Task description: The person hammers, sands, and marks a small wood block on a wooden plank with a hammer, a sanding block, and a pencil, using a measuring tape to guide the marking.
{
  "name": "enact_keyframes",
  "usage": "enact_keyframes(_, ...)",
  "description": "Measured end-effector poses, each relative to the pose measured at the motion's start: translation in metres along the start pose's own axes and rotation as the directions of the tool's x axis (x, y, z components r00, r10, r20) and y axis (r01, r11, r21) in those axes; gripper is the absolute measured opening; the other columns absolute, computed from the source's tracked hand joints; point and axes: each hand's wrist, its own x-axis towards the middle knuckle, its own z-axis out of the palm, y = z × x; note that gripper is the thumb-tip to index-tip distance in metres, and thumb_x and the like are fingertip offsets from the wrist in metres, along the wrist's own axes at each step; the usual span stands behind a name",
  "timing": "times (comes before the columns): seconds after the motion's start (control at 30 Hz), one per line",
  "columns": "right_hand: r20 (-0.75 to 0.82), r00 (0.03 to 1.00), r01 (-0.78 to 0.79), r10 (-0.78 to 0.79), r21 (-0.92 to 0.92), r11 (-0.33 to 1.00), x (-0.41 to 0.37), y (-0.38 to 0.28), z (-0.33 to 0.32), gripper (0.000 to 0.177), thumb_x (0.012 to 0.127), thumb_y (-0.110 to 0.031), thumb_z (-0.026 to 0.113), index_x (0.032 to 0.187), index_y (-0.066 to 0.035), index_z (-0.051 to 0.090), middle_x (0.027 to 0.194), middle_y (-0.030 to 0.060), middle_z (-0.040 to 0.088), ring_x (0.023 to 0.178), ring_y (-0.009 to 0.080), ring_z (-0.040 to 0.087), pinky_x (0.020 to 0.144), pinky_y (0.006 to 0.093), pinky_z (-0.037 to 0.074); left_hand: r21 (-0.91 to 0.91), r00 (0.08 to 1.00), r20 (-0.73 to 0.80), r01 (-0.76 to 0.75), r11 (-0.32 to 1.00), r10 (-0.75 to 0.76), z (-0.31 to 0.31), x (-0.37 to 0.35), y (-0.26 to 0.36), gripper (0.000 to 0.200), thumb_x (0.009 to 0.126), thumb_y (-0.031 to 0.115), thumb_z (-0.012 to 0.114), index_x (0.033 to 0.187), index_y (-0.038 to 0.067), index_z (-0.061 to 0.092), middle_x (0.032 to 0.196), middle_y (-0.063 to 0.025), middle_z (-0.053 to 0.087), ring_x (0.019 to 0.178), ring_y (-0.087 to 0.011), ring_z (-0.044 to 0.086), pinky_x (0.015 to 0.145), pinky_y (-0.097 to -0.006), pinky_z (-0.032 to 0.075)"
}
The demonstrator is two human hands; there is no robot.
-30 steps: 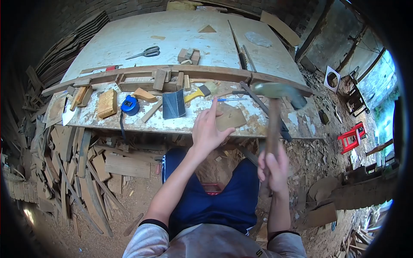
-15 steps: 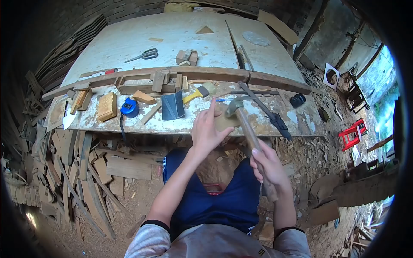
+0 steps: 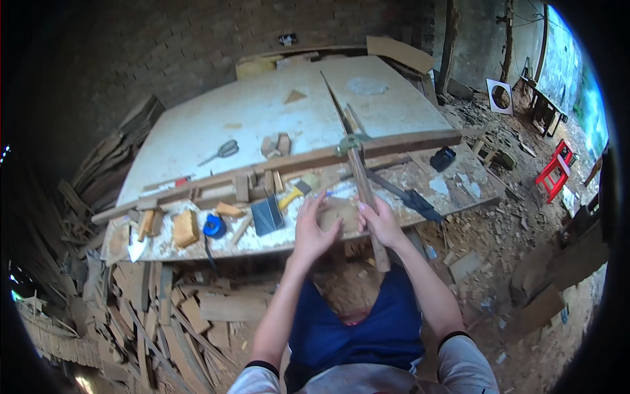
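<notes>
My right hand is closed around the wooden handle of a claw hammer. Its metal head points away from me and overlaps the long wooden beam in this view. Left of it, my left hand is open, fingers curved and thumb spread apart. Between the two hands a flat brown piece of wood lies at the bench's front edge, with my left fingertips close by its left side. Beyond that hand are a yellow-handled brush, a dark sandpaper sheet and a blue pen partly hidden by my fingers.
On the bench sit a blue tape measure, a wood block and a black item. A long beam crosses it. Scissors lie farther back. Scrap wood is heaped below left; a red stool stands right.
My view has tilted and shifted. The hammer has swung farther forward, its head now over the beam. My left fingers, stretched out before, are more curved.
</notes>
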Motion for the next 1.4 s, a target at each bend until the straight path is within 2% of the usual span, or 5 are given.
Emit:
enact_keyframes(0.17, 0.060, 0.991, -0.122, 0.123, -0.019, 0.992, 0.004, -0.011, -0.009, 0.033, 0.119, -0.021, 0.054, 0.143, 0.001, 0.057, 0.081, 0.0024, 0.059, 0.066, 0.0138, 0.064, 0.069, 0.0299, 0.057, 0.113, 0.992, 0.020, 0.124, 0.986, -0.127, 0.018, 0.025, 0.009, 0.059, 0.084, 0.029, 0.090, 0.135, 0.004, 0.075, 0.069, -0.0074, 0.063, 0.069, -0.0302, 0.067, 0.075, -0.0458, 0.054)
enact_keyframes(0.27, 0.056, 0.990, -0.126, 0.128, -0.049, 0.991, -0.003, -0.016, -0.008, 0.034, 0.118, -0.021, 0.056, 0.144, 0.001, 0.057, 0.081, 0.0025, 0.059, 0.066, 0.0133, 0.064, 0.067, 0.0295, 0.056, 0.162, 1.000, -0.007, 0.018, 0.987, -0.017, 0.030, 0.026, -0.009, 0.058, 0.085, 0.024, 0.091, 0.137, 0.003, 0.075, 0.065, -0.0062, 0.059, 0.058, -0.0218, 0.060, 0.060, -0.0386, 0.050)
enact_keyframes(0.5, 0.030, 1.000, 0.012, -0.007, -0.176, 0.984, -0.009, -0.016, 0.005, 0.032, 0.115, -0.014, 0.059, 0.144, 0.001, 0.056, 0.083, 0.0023, 0.062, 0.065, 0.0105, 0.062, 0.064, 0.0279, 0.054, 0.145, 0.993, 0.078, 0.077, 0.986, -0.089, 0.027, 0.024, -0.001, 0.050, 0.094, 0.014, 0.075, 0.141, -0.002, 0.070, 0.076, -0.0139, 0.064, 0.082, -0.0343, 0.065, 0.084, -0.0480, 0.054)
enact_keyframes(0.6, 0.021, 1.000, -0.003, 0.005, -0.110, 0.994, -0.010, -0.023, 0.015, 0.031, 0.115, -0.011, 0.059, 0.143, 0.000, 0.056, 0.083, 0.0028, 0.062, 0.063, 0.0099, 0.062, 0.063, 0.0275, 0.053, 0.095, 1.000, 0.028, 0.001, 0.995, -0.004, 0.030, 0.024, -0.005, 0.050, 0.094, 0.009, 0.074, 0.143, -0.001, 0.070, 0.068, -0.0130, 0.058, 0.067, -0.0308, 0.060, 0.070, -0.0467, 0.051)
enact_keyframes(1.4, 0.027, 0.987, -0.155, 0.160, -0.132, 0.979, -0.010, -0.026, 0.014, 0.038, 0.113, -0.021, 0.064, 0.146, -0.001, 0.059, 0.076, -0.0022, 0.059, 0.058, 0.0077, 0.056, 0.056, 0.0272, 0.048, 0.135, 0.984, 0.094, 0.137, 0.981, -0.150, 0.025, 0.030, 0.015, 0.059, 0.097, 0.009, 0.071, 0.153, -0.006, 0.058, 0.074, -0.0145, 0.062, 0.079, -0.0360, 0.063, 0.081, -0.0496, 0.053)
